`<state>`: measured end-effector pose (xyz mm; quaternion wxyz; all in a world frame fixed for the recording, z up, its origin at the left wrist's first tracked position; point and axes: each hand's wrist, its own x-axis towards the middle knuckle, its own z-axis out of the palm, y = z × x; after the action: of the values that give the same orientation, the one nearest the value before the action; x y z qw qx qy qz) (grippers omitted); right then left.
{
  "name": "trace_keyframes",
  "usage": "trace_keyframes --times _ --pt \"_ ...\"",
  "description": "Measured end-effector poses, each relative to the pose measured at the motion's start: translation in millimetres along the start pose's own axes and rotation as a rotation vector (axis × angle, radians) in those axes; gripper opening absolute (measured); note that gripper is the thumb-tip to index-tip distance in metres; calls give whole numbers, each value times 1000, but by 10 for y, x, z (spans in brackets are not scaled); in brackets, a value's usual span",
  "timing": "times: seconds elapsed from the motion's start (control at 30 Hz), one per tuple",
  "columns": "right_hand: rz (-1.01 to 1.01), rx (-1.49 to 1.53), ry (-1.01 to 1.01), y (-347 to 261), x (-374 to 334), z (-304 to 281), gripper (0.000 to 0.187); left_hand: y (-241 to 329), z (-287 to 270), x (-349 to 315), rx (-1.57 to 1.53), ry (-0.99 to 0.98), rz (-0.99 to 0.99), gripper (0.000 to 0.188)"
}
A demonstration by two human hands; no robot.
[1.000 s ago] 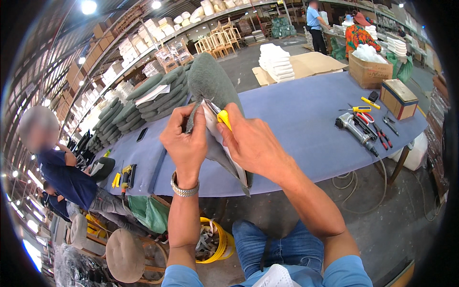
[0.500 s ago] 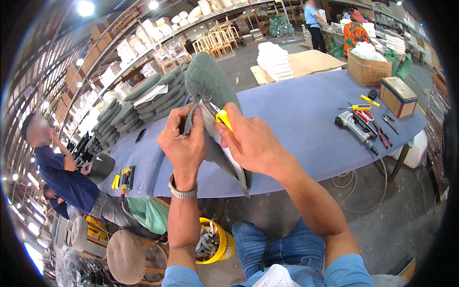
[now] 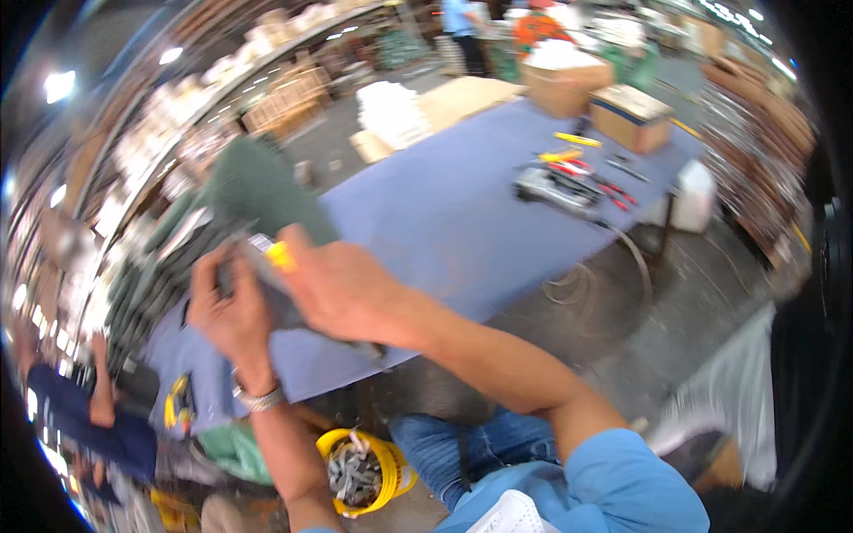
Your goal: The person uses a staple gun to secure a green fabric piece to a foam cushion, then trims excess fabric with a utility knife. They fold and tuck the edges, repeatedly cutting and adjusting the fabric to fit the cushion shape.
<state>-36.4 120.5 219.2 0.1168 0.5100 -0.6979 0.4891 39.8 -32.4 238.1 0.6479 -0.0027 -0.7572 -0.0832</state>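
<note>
A grey-green fabric-covered seat pad [image 3: 271,186] stands tilted on its edge over the blue-covered table, at the left of the view. My left hand [image 3: 233,302] is closed on the loose fabric edge of the pad, with a metal-band watch on that wrist. In my right hand [image 3: 351,289] is a yellow utility knife [image 3: 280,256], its metal end pointing toward the pad's edge close to the left fingers. Motion blur hides where the blade touches. Dark stacked seat pads [image 3: 147,284] lie behind the left hand.
On the blue table [image 3: 418,209] lie a staple gun [image 3: 555,191], red-handled pliers [image 3: 613,191] and a cardboard box [image 3: 631,115]. A yellow bucket of scraps [image 3: 360,471] stands below. A co-worker in navy [image 3: 93,413] is at the left; an air hose [image 3: 635,253] hangs off the table.
My view has swung to the right, so the table and tools sit further left in it. Both hands still hold the pad's fabric edge and the utility knife.
</note>
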Motion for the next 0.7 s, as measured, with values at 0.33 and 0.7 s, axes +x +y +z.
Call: trace_keyframes --times 0.33,0.7 --pt "-101 67 338 269 -338 -230 27 -1 144 -15 -15 31 -31 13" --pt "749 -399 -144 3096 -948 -760 36 -853 -305 -49 62 -50 -236 35"
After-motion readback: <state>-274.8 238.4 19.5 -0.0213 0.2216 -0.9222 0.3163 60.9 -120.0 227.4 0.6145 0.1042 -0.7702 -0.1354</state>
